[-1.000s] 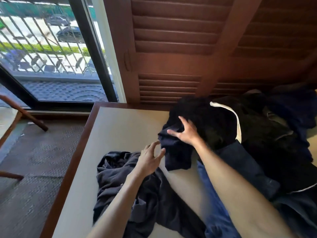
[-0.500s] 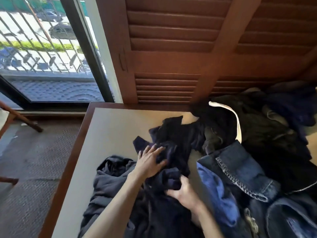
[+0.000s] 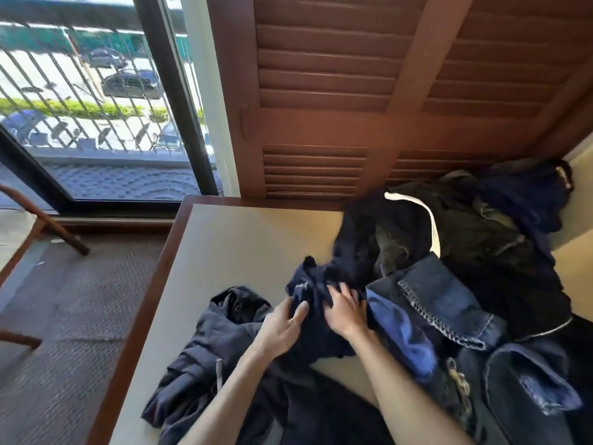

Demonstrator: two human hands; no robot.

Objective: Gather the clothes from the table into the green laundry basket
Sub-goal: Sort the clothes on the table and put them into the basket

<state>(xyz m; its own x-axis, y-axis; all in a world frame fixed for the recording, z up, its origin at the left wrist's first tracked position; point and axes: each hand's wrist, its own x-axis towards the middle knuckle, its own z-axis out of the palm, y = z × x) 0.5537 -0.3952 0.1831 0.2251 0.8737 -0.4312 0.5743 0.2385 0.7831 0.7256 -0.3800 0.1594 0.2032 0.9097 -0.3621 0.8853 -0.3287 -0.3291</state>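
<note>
Head view: both hands meet on a bunched navy garment [image 3: 309, 287] near the middle of the table [image 3: 237, 248] — left hand [image 3: 282, 326] with fingers curled into its near-left side, right hand [image 3: 345, 308] gripping its right side. Jeans [image 3: 442, 300] and dark clothes [image 3: 465, 226] lie piled to the right.

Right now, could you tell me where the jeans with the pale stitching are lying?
In the head view they lie right of centre on the table, the jeans just right of the right hand.
</note>
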